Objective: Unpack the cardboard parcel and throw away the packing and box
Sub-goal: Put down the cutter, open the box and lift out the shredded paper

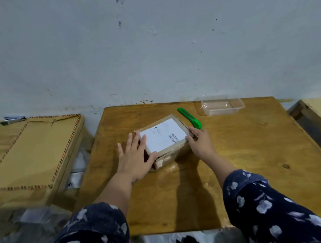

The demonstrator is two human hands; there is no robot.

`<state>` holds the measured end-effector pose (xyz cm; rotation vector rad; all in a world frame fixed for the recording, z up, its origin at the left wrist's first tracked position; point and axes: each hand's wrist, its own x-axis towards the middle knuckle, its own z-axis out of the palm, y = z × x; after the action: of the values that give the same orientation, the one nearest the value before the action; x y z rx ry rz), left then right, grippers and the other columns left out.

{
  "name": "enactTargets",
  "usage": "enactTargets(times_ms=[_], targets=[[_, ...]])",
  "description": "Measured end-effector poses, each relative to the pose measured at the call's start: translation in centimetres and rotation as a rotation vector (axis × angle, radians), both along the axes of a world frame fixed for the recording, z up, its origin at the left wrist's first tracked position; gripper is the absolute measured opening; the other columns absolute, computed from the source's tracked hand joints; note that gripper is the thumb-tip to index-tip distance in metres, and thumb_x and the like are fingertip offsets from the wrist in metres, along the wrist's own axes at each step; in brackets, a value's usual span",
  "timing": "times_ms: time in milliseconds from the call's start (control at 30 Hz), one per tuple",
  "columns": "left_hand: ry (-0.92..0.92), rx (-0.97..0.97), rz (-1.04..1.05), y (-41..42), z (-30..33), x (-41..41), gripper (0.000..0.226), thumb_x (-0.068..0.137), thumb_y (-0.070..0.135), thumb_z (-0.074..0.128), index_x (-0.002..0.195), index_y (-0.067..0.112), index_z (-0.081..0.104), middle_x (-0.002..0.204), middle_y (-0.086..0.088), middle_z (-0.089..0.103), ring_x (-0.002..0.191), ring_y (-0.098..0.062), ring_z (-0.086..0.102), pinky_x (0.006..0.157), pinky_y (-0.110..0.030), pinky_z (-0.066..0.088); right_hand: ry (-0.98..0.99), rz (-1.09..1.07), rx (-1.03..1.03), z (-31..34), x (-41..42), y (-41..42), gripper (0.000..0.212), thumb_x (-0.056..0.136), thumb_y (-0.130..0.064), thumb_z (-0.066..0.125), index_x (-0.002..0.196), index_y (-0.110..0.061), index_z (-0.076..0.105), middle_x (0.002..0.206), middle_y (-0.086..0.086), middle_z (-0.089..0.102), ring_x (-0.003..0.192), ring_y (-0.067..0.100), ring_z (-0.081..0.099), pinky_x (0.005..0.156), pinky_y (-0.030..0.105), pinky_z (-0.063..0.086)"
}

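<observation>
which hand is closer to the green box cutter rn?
Right. The right hand rests on the parcel's right edge, fingertips just short of the green box cutter's near end. The left hand lies flat on the parcel's far-left corner.

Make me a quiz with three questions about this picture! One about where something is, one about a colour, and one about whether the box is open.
1. Where is the cutter lying?
A. On the table beside the parcel
B. Inside the clear tub
C. On top of the parcel

2. What colour is the cutter?
A. Red
B. Green
C. Black

3. What state is the parcel in?
A. Cut open with flaps up
B. Flattened
C. Closed, label facing up

Answers:
1. A: it rests on the table just past the parcel's far right edge, with the clear tub empty behind it.
2. B: its whole body is bright green.
3. C: the top is flat and shut under the white label, with the left hand and right hand touching its sides.
</observation>
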<state>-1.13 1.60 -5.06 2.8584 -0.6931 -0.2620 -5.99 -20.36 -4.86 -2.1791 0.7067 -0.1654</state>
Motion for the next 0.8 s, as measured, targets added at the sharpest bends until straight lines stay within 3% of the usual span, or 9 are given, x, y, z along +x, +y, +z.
enactTargets(times_ms=[267,400,500,633,800], targets=[[0.158,-0.265,0.091,3.1,-0.6,-4.4,0.061,0.099,0.049,0.029,0.152,0.035,0.003,0.160,0.007,-0.014,0.147,-0.027,-0.012,0.119,-0.047,0.006,-0.023,-0.141,0.020,0.1,-7.8,5.3,0.048,0.091,-0.030,0.059,0.138,-0.023,0.047,0.133,0.008,0.046,0.114,0.023,0.053,0.094,0.034,0.045],[0.134,-0.523,0.067,3.9,-0.5,-5.5,0.068,0.096,0.037,0.050,0.153,0.023,0.015,0.159,0.010,-0.015,0.148,-0.017,0.000,0.116,-0.033,0.015,-0.032,-0.125,0.042,0.0,-10.3,6.3,0.057,0.086,-0.035,0.065,0.139,-0.025,0.045,0.136,0.008,0.044,0.115,0.021,0.052,0.097,0.039,0.048],[0.131,-0.643,0.155,4.1,-0.1,-6.1,0.078,0.090,0.033,0.062,0.152,0.015,0.018,0.160,0.010,-0.010,0.146,-0.013,0.006,0.108,-0.024,0.015,-0.048,-0.096,0.074,0.0,-11.3,6.3,0.063,0.083,-0.034,0.069,0.140,-0.024,0.044,0.130,0.006,0.046,0.105,0.016,0.051,0.094,0.033,0.049],[0.178,-0.643,0.128,3.9,-0.4,-6.0,0.079,0.089,0.036,0.063,0.152,0.017,0.020,0.161,0.004,0.009,0.147,-0.015,0.011,0.114,-0.030,0.017,-0.052,-0.101,0.067,0.1,-11.3,6.5,0.064,0.082,-0.033,0.070,0.140,-0.024,0.044,0.125,0.000,0.047,0.103,0.013,0.050,0.093,0.029,0.048],[0.198,-0.537,0.052,2.9,0.1,-6.0,0.093,0.082,0.059,0.061,0.153,0.020,0.016,0.161,0.008,0.009,0.147,-0.015,0.014,0.117,-0.043,0.025,-0.107,-0.164,-0.048,0.3,-10.9,6.3,0.054,0.079,-0.039,0.072,0.130,-0.027,0.056,0.113,-0.004,0.046,0.115,0.018,0.045,0.096,0.033,0.043]])
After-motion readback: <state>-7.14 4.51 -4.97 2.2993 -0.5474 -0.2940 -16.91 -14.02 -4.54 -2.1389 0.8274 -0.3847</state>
